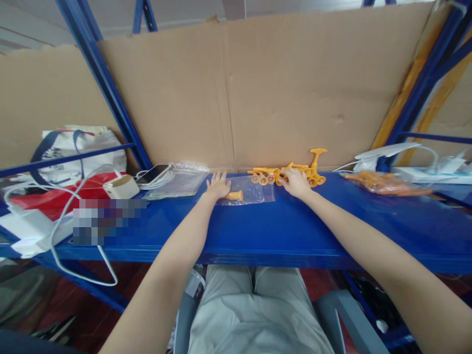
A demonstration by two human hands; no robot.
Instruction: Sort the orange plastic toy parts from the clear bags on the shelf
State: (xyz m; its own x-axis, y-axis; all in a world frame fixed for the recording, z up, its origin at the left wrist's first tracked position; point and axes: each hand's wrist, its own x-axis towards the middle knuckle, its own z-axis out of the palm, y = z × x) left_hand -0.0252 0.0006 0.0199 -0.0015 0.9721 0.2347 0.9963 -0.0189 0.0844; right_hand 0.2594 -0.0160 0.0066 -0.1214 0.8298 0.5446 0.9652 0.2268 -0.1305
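My left hand [219,186] lies palm down with its fingers spread, on the left part of a clear plastic bag [258,195]. A short yellow-orange plastic piece [235,195] with a flared end is at the bag, just right of that hand; I cannot tell whether it is inside or on top. My right hand [296,183] reaches into a row of similar yellow plastic pieces [271,178] with round cup-like ends, its fingers bent around one of them and partly hidden. One T-shaped piece [317,156] stands up at the back of the pile.
Flat clear bags [180,181] and a phone [158,173] with a white cable lie at left. Further left are a white charger [121,187], red material and a cloth bag [84,152]. A filled bag of orange pieces [383,182] lies right. Cardboard [287,88] walls the blue table's [258,228] back.
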